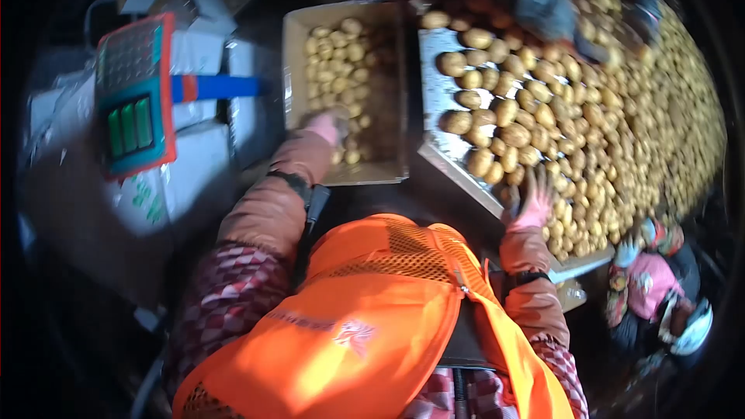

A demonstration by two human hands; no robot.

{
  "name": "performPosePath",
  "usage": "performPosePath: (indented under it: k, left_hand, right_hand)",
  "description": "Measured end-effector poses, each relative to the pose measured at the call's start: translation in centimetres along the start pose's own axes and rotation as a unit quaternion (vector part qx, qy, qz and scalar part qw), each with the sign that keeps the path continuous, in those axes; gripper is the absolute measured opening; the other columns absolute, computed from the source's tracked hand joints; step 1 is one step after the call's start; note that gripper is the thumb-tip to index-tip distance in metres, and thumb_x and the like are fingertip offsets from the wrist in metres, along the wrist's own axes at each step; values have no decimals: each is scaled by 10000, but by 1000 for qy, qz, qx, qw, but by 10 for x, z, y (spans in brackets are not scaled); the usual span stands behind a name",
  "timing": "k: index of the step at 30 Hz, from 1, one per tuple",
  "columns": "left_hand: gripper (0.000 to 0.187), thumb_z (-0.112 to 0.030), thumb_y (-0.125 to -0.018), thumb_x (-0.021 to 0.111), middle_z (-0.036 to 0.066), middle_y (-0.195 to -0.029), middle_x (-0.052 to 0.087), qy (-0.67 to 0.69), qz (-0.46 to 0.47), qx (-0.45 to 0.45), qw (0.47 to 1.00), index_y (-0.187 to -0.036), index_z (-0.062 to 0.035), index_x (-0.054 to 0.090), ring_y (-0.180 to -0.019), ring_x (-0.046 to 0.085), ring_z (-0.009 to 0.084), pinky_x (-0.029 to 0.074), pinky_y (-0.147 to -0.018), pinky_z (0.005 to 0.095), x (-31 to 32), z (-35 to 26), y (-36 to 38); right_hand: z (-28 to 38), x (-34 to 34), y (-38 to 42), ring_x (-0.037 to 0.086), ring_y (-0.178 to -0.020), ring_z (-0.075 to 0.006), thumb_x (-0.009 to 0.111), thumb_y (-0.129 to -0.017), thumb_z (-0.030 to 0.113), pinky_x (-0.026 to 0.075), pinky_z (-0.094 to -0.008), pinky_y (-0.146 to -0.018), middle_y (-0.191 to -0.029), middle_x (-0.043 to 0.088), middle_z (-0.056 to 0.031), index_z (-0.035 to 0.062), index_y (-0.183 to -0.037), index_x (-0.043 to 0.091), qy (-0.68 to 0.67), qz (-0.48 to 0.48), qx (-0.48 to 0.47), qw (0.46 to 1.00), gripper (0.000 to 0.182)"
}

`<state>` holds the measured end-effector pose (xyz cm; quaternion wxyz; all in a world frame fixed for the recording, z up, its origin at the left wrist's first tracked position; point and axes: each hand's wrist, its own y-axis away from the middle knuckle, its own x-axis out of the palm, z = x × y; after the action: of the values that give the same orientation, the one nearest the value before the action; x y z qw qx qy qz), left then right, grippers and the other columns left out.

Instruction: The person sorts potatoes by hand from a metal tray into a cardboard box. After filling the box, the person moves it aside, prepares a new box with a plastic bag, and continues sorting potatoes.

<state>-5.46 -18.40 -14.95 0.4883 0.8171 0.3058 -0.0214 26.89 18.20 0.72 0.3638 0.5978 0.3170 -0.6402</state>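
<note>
Sitting inside the cardboard box [390, 136] of potatoes [338, 58], the left hand [334, 126] is kinda blurry, can't tell if its fingers grip any. Right hand [535, 200] has fingers spread against the potato pile [594, 128] on the worktop [433, 70].

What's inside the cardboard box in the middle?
The cardboard box holds lots of yellowish things that look like potatoes. The person's left hand is over some. Whatever lies under the hand or beneath the top layer is hidden.

Arms [256, 216] outstretched, right fingers [541, 187] splayed
</note>
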Motion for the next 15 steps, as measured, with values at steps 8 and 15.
performPosePath:
  k: [8, 15]
  left_hand:
    - [614, -453, -861, 682, 164, -1542, 391, -416, 47, -56, 907, -1412, -232, 525, -1326, 481, 401, 397, -1099, 489, 35, -52, 62]
    - [443, -513, -898, 612, 183, -1130, 698, -341, 37, -12, 939, -1173, -178, 704, -1100, 640, 375, 498, -971, 442, 31, -97, 92]
  right_hand:
    - [3, -3, 5, 348, -1437, -342, 678, -839, 295, 194, -561, -1191, -1491, 477, -110, 175, -1399, 551, -42, -12, 49, 998, 587]
    - [-11, 4, 9, 382, -1407, -362, 682, -849, 279, 220, -539, -1186, -1478, 489, -119, 168, -1366, 582, -81, -46, 48, 995, 538]
